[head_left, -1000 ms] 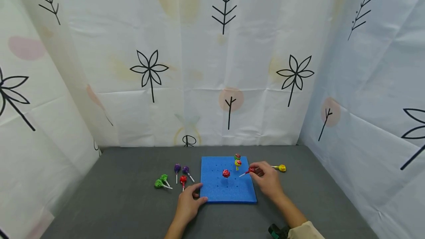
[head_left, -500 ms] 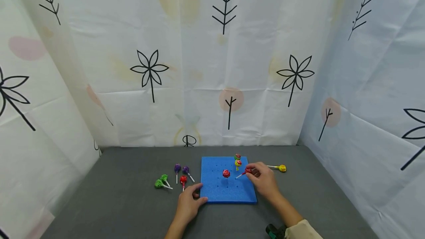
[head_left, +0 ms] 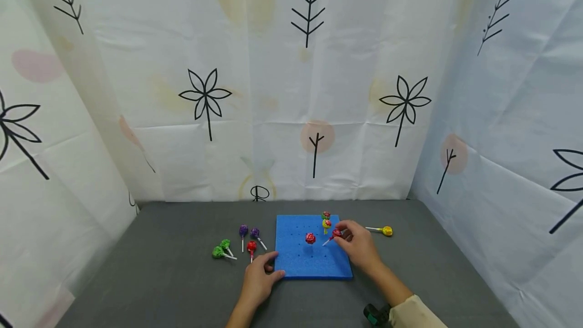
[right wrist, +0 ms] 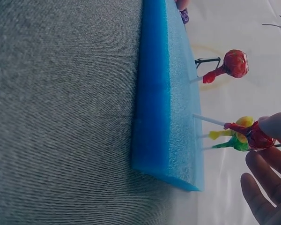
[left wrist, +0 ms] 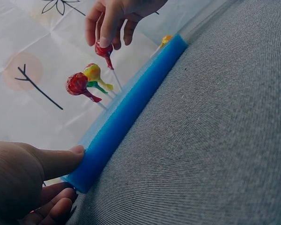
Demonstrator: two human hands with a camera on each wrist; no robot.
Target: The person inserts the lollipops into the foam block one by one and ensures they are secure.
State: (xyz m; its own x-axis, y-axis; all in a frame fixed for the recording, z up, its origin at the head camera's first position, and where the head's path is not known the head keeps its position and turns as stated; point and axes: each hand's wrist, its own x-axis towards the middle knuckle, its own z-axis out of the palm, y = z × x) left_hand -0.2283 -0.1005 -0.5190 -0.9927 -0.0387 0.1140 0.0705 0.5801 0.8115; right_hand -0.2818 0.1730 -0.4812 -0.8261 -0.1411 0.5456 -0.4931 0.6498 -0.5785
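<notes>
My right hand [head_left: 362, 244] pinches a red-wrapped lollipop [head_left: 336, 233] by its candy head, the white stick slanting down to the left. In the right wrist view, the tip of its stick [right wrist: 208, 119] is right at the top of the blue foam board [right wrist: 182, 117]. The board is dotted with small holes. At its front left corner, my left hand [head_left: 258, 278] grips the board, thumb [left wrist: 65, 161] on the front edge. Standing in the board are another red lollipop [head_left: 310, 238], a yellow one [head_left: 326, 223] and a green one [head_left: 325, 214] behind it.
Left of the board lie two purple lollipops [head_left: 243, 231], two green lollipops [head_left: 218, 252] and a red lollipop [head_left: 251, 246]. A yellow lollipop [head_left: 386, 231] lies to the right on the grey table [head_left: 182, 292]. Patterned white curtains [head_left: 255, 90] enclose the table behind and at the sides.
My right hand has moved a little left over the board, carrying the red lollipop, and its stick now points more steeply down. My left hand has stayed at the corner.
</notes>
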